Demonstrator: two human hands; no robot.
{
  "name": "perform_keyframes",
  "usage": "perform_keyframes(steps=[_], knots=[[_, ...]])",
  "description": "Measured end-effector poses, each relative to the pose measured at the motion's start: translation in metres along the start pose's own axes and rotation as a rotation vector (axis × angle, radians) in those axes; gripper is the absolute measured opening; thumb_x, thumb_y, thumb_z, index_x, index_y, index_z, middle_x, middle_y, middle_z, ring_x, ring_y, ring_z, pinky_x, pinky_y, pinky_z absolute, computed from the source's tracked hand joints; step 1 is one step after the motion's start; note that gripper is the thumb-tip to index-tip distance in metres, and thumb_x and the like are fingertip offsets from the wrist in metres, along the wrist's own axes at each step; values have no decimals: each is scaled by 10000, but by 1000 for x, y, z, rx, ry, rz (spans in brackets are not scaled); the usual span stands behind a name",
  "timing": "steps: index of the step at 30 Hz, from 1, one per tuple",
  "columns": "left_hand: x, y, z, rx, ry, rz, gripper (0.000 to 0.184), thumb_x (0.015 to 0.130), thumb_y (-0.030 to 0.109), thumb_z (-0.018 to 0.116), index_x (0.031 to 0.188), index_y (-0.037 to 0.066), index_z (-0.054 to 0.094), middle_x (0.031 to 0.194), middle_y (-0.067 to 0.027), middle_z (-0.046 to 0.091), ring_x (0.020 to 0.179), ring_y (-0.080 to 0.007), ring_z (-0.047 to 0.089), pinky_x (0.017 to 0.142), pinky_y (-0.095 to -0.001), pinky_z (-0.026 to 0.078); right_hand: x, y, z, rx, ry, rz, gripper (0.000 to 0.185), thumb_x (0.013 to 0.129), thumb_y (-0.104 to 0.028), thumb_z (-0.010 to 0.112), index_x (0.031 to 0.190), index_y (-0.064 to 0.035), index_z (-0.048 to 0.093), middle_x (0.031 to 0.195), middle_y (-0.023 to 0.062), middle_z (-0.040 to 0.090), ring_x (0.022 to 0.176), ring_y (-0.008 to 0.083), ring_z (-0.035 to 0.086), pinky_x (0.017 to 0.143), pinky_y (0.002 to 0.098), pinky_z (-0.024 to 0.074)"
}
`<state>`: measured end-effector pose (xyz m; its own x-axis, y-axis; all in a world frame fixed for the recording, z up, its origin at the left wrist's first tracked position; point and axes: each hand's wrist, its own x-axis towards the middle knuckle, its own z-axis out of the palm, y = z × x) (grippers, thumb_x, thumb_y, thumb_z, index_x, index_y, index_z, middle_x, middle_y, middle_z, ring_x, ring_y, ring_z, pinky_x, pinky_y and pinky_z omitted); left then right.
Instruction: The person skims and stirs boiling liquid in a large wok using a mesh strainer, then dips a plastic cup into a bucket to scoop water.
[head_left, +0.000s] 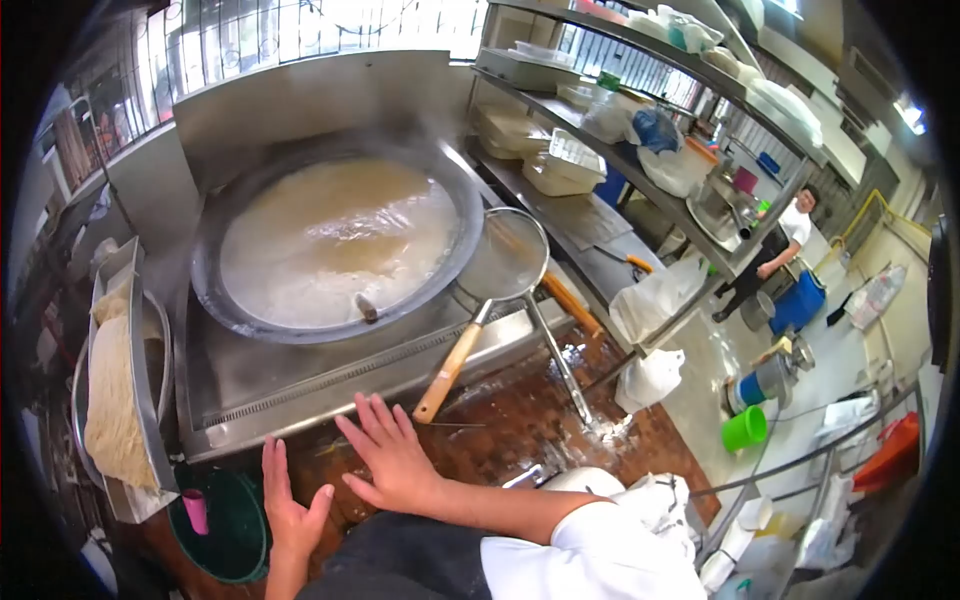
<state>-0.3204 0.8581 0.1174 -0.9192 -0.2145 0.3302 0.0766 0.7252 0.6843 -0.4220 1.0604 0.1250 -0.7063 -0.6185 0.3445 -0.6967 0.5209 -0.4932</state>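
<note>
My left hand (292,515) is raised with its fingers stretched and the thumb apart, holding nothing. Beside it, my right hand (392,455) is spread open over the front of the steel stove (290,385), also holding nothing. Beyond them a large round wok (335,338) is full of cloudy, steaming liquid (300,240). A small dark object (366,308) lies in the liquid near the wok's front edge. A wooden-handled strainer (447,375) rests at the wok's right side, its mesh beside the rim. A second long metal handle (560,365) slants down to the floor.
At left, a metal tray (150,390) holds pale noodle-like strands (112,400). Below it stands a dark green bucket (235,540) with a pink cup (195,511). Metal shelves (640,155) with containers and bags rise at right. Another person (790,235) stands further back.
</note>
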Motion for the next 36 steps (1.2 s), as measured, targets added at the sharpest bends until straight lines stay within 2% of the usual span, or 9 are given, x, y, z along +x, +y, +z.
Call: perform_keyframes(steps=[5, 10, 16, 27, 32, 35, 36], knots=[[-10, 6, 20, 16, 78, 51, 949, 753, 145, 768, 1549, -52, 289, 1594, -304, 300, 1485, -459, 299, 1214, -492, 260, -6, 0, 0, -9, -25, -31, 869, 851, -360, 714, 1575, -90, 315, 1648, 267, 166, 1528, 454, 162, 1203, 610, 177], [-7, -1, 30, 44, 25, 174, 971, 750, 187, 782, 1546, -62, 286, 1569, -334, 319, 1465, -489, 321, 1197, -518, 287, -9, 2, 1, 2, -12, -16, 852, 839, -361, 720, 1562, -100, 352, 1643, 260, 199, 1519, 454, 195, 1201, 610, 189], [-7, 1, 34, 100, -2, 149, 967, 768, 244, 790, 1541, -59, 293, 1561, -319, 345, 1451, -486, 347, 1191, -518, 306, -6, 6, 2, -105, -119, -27, 814, 813, -408, 732, 1520, -136, 434, 1627, 263, 242, 1506, 459, 227, 1192, 616, 211], [-29, -3, 30, 117, 51, 0, 989, 782, 278, 798, 1549, -60, 274, 1566, -297, 353, 1448, -470, 359, 1180, -512, 326, 7, -1, 12, -85, -254, -99, 791, 813, -410, 746, 1487, -102, 471, 1609, 285, 264, 1495, 469, 241, 1190, 621, 198], [-42, 0, 26, 154, 68, -92, 807, 816, 319, 785, 1486, 20, 449, 1574, -276, 355, 1460, -454, 346, 1189, -507, 318, 11, 0, 25, -84, -332, -171, 811, 815, -441, 736, 1484, -68, 470, 1611, 309, 244, 1496, 498, 218, 1181, 638, 195], [-53, -9, 30, 181, 36, -120, 840, 809, 414, 791, 1514, 112, 449, 1596, -266, 325, 1471, -461, 318, 1204, -511, 296, 14, 4, 36, -46, -400, -199, 844, 792, -448, 764, 1480, -58, 469, 1612, 315, 239, 1509, 490, 202, 1185, 649, 181], [-67, -10, 23, 206, 81, -179, 840, 809, 414, 791, 1514, 112, 449, 1596, -266, 325, 1471, -461, 318, 1204, -511, 296, 19, -5, 46, -23, -437, -264, 844, 792, -448, 764, 1480, -58, 469, 1612, 315, 239, 1509, 490, 202, 1185, 649, 181]])
